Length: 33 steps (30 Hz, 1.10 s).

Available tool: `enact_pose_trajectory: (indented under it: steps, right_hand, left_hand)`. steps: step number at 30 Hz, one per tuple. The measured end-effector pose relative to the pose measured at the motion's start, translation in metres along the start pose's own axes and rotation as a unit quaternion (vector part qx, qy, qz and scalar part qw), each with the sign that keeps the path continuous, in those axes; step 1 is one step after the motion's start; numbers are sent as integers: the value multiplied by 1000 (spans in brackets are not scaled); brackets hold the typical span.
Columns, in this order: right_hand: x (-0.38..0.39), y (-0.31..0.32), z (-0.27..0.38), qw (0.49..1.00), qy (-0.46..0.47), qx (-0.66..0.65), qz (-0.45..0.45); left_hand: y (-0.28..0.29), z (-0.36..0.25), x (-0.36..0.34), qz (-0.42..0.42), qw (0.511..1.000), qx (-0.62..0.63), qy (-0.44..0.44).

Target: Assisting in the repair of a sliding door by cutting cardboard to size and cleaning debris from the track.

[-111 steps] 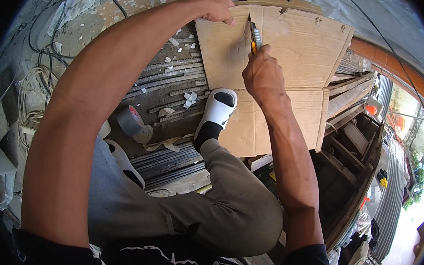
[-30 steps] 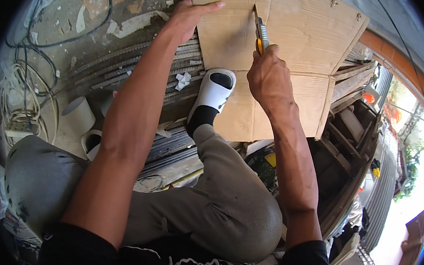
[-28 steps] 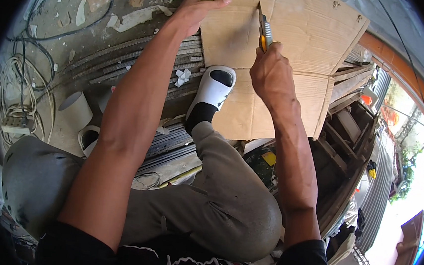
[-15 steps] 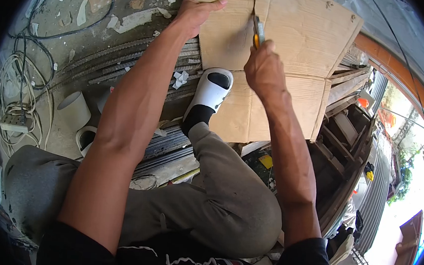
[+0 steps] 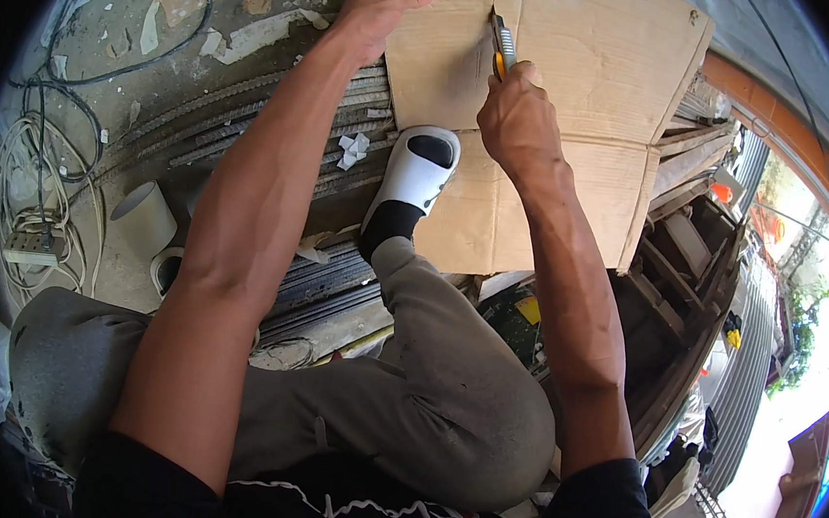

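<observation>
A large flat sheet of brown cardboard [image 5: 585, 68] with fold creases lies in front of me. My right hand [image 5: 521, 116] is closed around a utility knife [image 5: 504, 47] with a grey and yellow body. Its blade tip meets the cardboard near the top of the view. At the sheet's left edge, my left hand [image 5: 370, 22] grips the board, thumb stretched over the upper face and the other fingers hidden. My foot, in a white slide sandal [image 5: 416, 172] and dark sock, presses on the cardboard between my two arms.
Steel rebars [image 5: 241, 114] lie left of the cardboard, with paper scraps about. Farther left are a coiled cable with a socket block [image 5: 34, 247], a black cable [image 5: 205, 9] and a grey pipe piece [image 5: 143, 216]. Wooden boards [image 5: 678, 246] are stacked at the right.
The knife in my right hand has shifted slightly farther from me across the cardboard. My left hand keeps its hold on the edge, and the whole view has moved a little.
</observation>
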State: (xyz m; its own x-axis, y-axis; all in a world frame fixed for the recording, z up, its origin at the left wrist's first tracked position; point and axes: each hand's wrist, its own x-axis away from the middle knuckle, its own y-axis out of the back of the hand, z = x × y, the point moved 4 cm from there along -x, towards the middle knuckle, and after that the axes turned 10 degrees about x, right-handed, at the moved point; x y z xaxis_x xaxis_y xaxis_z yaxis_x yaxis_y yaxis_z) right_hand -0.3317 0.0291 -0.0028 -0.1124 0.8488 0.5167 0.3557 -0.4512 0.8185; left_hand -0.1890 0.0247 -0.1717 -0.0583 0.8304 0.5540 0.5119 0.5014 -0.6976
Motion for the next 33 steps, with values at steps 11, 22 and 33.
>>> enact_pose_trajectory:
  steps: [11, 22, 33]
  right_hand:
    - [37, -19, -11, 999, -13, -33, -7]
    - [-7, -10, -6, 999, -22, 15, 44]
    - [32, -31, -33, 999, -16, -45, -9]
  left_hand:
    - [1, -4, 5, 30, 999, 27, 28]
    - [-3, 0, 4, 0, 1000, 12, 12]
    - [-1, 6, 22, 60, 991, -80, 93]
